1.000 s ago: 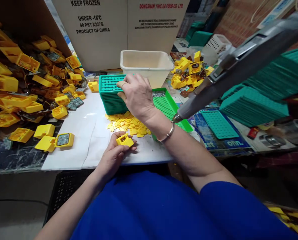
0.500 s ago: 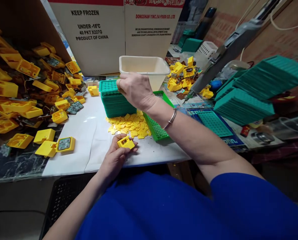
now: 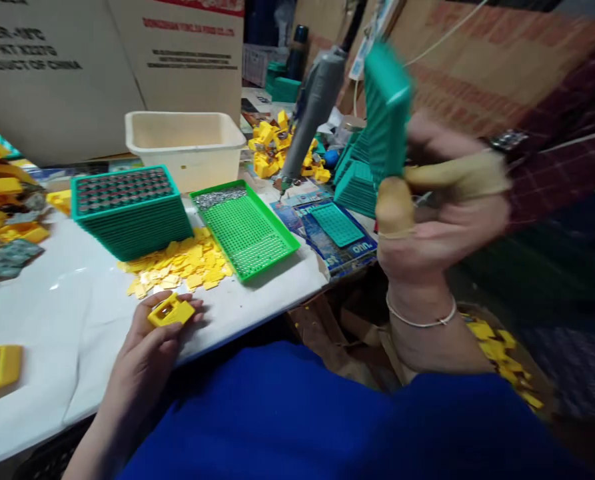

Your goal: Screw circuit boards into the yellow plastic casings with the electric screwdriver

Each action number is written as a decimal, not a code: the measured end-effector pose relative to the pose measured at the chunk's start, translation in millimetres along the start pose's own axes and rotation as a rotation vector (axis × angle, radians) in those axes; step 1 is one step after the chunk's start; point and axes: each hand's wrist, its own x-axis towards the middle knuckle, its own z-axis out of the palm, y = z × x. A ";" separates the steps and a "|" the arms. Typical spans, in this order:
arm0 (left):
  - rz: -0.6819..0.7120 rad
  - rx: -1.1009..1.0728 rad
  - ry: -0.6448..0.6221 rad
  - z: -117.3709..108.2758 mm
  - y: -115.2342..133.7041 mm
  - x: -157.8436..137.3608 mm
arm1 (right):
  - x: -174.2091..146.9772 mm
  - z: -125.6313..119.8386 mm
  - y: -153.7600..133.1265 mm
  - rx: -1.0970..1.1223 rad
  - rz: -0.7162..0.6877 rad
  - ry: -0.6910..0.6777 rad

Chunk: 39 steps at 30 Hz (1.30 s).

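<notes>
In my left hand [image 3: 150,347], a small yellow plastic housing [image 3: 172,313] with a square opening is held near the table's front edge. My right hand [image 3: 427,243], with tan covers on thumb and finger, is raised at the right and grips a blurred teal plastic tray [image 3: 388,100]. A co-worker's hand [image 3: 434,143] is close behind the tray; whether it touches is unclear. On the table stands a stack of teal trays [image 3: 132,227], its top one filled with rows of small round parts. Beside it lie thin yellow pieces [image 3: 177,267].
A green perforated tray [image 3: 250,227] holds small metal parts at its far end. Behind stands a cream bin [image 3: 187,150]. A grey power screwdriver [image 3: 314,100] hangs over a pile of yellow housings [image 3: 272,143]. More teal trays [image 3: 354,180] are stacked at the right.
My right hand has moved from the stack to the right, lifting off its top tray and uncovering round parts. The view has turned right; a co-worker's hand and sleeve have come into view.
</notes>
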 end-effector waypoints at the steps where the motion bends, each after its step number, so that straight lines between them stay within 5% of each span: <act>1: -0.006 0.008 -0.004 -0.2 0.8 0.9 | -9.4 0.6 13.4 -0.028 0.039 0.001; 10: -0.012 0.064 0.116 15.2 8.5 -0.9 | -15.7 54.3 103.7 -0.254 0.360 0.008; 21: -0.005 0.130 0.041 5.7 8.2 2.4 | -14.7 86.7 124.9 -0.275 0.344 -0.054; 27: 0.006 -0.043 0.037 10.3 2.6 -6.4 | -38.4 52.7 67.4 -0.157 0.243 0.166; 29: 0.017 -0.081 0.045 11.4 0.2 -6.7 | -41.5 38.7 33.9 -0.015 0.023 0.303; 31: 0.026 -0.102 0.046 11.2 -1.7 -6.5 | -30.7 31.3 -0.9 0.201 -0.320 0.199; 33: 0.030 -0.109 0.032 10.7 -2.7 -7.5 | -3.1 34.1 -31.9 0.301 -0.502 0.077; 39: 0.017 -0.117 -0.018 10.0 -1.7 -9.6 | 119.9 74.4 -74.6 0.169 -0.419 -0.132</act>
